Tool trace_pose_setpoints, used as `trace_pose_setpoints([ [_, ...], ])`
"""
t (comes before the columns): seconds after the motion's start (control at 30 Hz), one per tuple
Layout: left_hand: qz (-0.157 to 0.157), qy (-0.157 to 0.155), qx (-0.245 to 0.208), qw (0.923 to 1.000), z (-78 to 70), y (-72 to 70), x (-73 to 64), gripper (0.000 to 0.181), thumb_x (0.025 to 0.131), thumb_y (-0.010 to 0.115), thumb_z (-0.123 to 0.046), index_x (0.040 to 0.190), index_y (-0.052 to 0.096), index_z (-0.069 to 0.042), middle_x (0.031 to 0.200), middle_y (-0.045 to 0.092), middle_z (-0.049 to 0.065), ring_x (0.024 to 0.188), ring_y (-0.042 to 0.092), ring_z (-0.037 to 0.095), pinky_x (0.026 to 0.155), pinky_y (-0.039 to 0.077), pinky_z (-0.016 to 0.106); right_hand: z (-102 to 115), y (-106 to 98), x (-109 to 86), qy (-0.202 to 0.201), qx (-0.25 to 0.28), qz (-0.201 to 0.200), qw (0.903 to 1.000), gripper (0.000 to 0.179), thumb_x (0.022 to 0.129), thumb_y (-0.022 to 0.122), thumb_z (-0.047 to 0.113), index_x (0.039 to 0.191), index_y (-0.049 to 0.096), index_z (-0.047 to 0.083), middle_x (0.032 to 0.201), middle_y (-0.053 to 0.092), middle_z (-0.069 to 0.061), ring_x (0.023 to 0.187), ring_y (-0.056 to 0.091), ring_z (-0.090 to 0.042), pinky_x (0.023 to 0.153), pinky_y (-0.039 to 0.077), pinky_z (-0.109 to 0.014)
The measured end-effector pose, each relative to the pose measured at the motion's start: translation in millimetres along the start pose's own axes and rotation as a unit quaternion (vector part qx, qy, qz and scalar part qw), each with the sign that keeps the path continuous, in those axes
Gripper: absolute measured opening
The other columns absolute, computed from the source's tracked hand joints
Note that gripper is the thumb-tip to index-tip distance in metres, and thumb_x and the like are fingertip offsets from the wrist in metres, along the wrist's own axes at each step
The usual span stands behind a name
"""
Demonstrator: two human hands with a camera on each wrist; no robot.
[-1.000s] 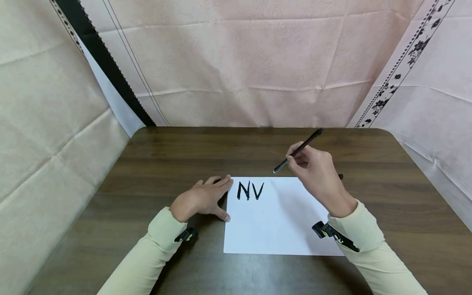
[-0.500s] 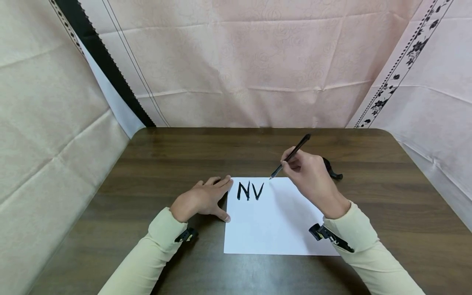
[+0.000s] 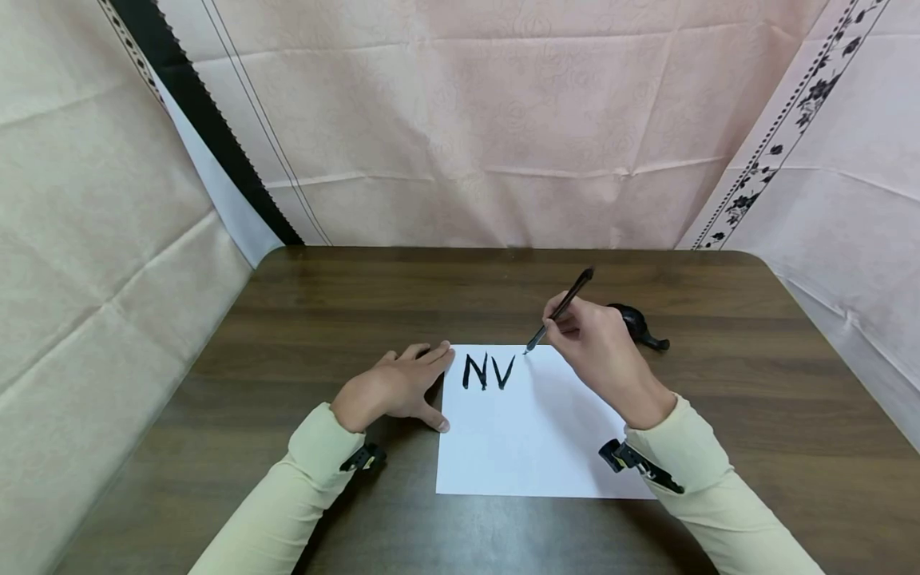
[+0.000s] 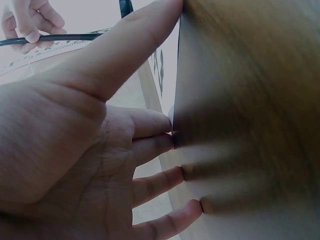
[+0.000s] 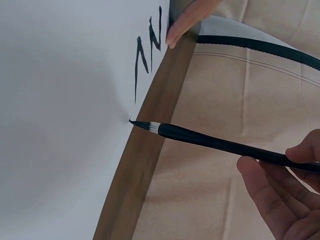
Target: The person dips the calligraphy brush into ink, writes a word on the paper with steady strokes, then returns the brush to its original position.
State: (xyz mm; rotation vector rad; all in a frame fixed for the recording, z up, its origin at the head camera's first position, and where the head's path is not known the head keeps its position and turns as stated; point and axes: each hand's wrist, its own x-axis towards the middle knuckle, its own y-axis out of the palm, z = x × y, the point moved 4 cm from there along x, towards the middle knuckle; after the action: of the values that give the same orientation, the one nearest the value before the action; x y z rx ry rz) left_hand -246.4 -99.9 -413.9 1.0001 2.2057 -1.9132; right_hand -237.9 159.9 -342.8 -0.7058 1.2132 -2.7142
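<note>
A white sheet of paper (image 3: 517, 447) lies on the brown table with two black brushed letters, N and V (image 3: 502, 372), near its top left. My left hand (image 3: 395, 387) rests at the sheet's left edge, fingers spread, thumb and fingertips touching the edge. Between thumb and fingers, my right hand (image 3: 604, 351) pinches a black-handled calligraphy brush (image 5: 215, 143) at a slant. Its dark bristle tip (image 5: 140, 124) meets the paper just right of the V, near the top edge, where a tiny dark mark shows in the right wrist view.
Behind my right hand, partly hidden by it, sits a glossy black object (image 3: 636, 323) with a stubby end. Pale cloth (image 3: 467, 144) hangs beyond the far edge of the wooden table (image 3: 323, 295). Each wrist wears a small black camera (image 3: 640, 463).
My right hand has moved left and slightly toward me, lowering the brush tip from beyond the top edge onto the paper. More of the black object shows. My left hand stays put.
</note>
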Motion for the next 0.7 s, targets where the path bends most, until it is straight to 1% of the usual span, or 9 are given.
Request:
trace_pose_setpoints([
  [0.13, -0.002, 0.004, 0.001, 1.0, -0.7, -0.4, -0.2, 0.114, 0.087, 0.085, -0.052, 0.171, 0.016, -0.018, 0.178, 0.008, -0.002, 0.163, 0.01, 0.03, 0.126, 0.014, 0.065, -1.1, 0.3, -0.3, 0.007, -0.005, 0.012, 0.9999, 0.009, 0.1, 0.064, -0.002, 0.105, 0.069, 0.002, 0.097, 0.078, -0.014, 0.088, 0.077, -0.025, 0.077, 0.063, -0.045],
  [0.3, -0.002, 0.005, 0.001, 1.0, -1.5, -0.7, -0.3, 0.114, 0.087, 0.085, -0.052, 0.171, 0.017, -0.018, 0.178, 0.008, -0.001, 0.163, 0.01, 0.031, 0.126, 0.014, 0.065, 1.6, -1.6, -1.8, 0.02, -0.011, 0.041, 0.9989, 0.007, 0.098, 0.066, 0.0, 0.103, 0.07, 0.003, 0.093, 0.078, -0.011, 0.085, 0.076, -0.023, 0.076, 0.063, -0.043],
  [0.53, -0.004, 0.002, 0.0, 1.0, -2.0, -1.4, -0.1, 0.114, 0.086, 0.085, -0.052, 0.171, 0.017, -0.018, 0.178, 0.009, -0.001, 0.163, 0.01, 0.031, 0.126, 0.014, 0.065, 12.4, -5.7, -5.1, 0.015, -0.006, 0.075, 0.997, 0.005, 0.096, 0.067, 0.0, 0.099, 0.071, 0.002, 0.089, 0.077, -0.008, 0.079, 0.074, -0.017, 0.072, 0.063, -0.04],
  [0.63, -0.002, 0.003, -0.002, 1.0, -1.8, -1.5, -0.2, 0.114, 0.087, 0.085, -0.052, 0.171, 0.017, -0.017, 0.178, 0.008, 0.0, 0.163, 0.01, 0.031, 0.126, 0.014, 0.066, 15.5, -9.0, -5.3, 0.009, -0.008, 0.075, 0.9971, 0.005, 0.097, 0.067, 0.0, 0.098, 0.071, 0.003, 0.089, 0.077, -0.008, 0.079, 0.074, -0.017, 0.072, 0.063, -0.04],
  [0.7, 0.0, 0.003, -0.001, 1.0, -1.4, -1.6, -0.1, 0.114, 0.087, 0.085, -0.052, 0.171, 0.016, -0.018, 0.178, 0.008, -0.001, 0.163, 0.009, 0.031, 0.126, 0.013, 0.066, 16.2, -13.1, -5.0, 0.007, -0.013, 0.064, 0.9979, 0.005, 0.097, 0.067, 0.001, 0.1, 0.071, 0.004, 0.09, 0.077, -0.008, 0.081, 0.075, -0.018, 0.073, 0.063, -0.041],
])
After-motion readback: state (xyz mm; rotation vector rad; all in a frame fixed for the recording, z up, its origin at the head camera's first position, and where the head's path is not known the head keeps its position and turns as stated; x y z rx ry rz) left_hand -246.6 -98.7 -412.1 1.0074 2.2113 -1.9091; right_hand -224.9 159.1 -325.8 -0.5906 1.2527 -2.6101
